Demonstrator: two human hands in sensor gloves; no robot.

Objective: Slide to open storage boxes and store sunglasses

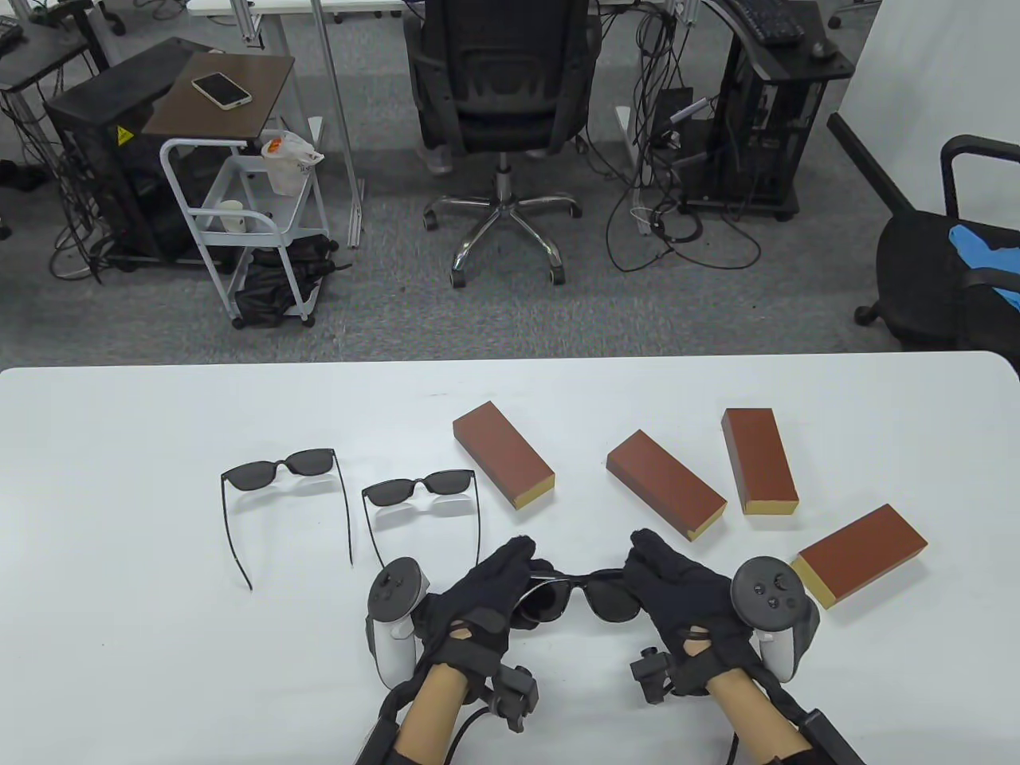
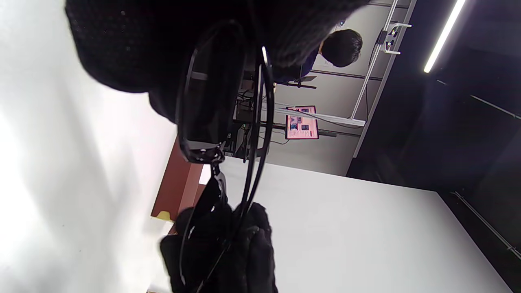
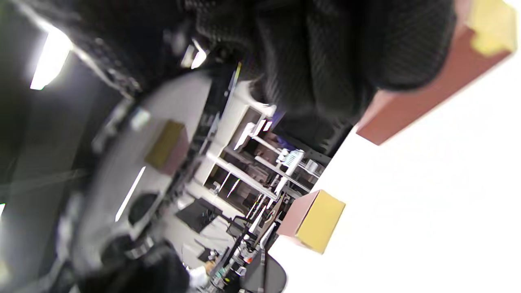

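Two hands, left [image 1: 484, 586] and right [image 1: 668, 580], hold one pair of sunglasses [image 1: 575, 596] by its ends above the table [image 1: 119, 637]; four closed boxes [image 1: 666, 483] lie just beyond.

Yellow sticker [image 1: 121, 135]: a warning triangle on the black cabinet [image 1: 96, 159]; I can't read its text
Poster [image 2: 301, 127]: print too small for me to read

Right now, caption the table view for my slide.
Both hands hold sunglasses; two pairs, four boxes wait.
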